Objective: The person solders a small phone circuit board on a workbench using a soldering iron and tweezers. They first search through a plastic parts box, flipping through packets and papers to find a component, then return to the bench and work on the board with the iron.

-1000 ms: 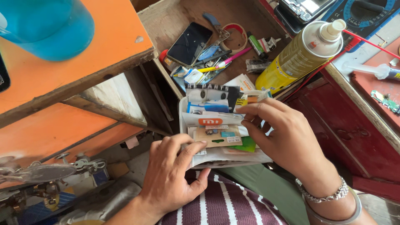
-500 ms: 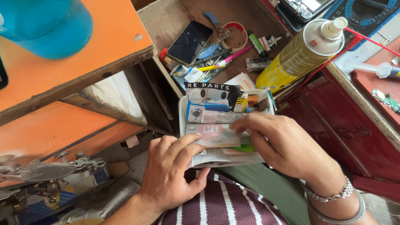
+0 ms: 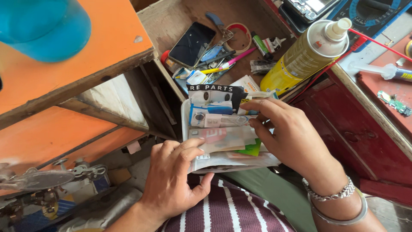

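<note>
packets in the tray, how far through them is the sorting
Partway, it seems. Done: some front packets lie tipped toward the person. In hand: the right hand parts the row with its fingers, while the left hand steadies the white tray. Left: the back packets stand unflipped.

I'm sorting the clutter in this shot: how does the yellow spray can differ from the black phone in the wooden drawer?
The spray can is a yellow cylinder, while the phone is a flat black slab. The spray can leans tilted against the drawer's edge, white nozzle up with a thin red straw; the phone lies flat, screen up, among pens and tools. The spray can looks far bulkier than the phone. Neither is touched by a hand.
</note>
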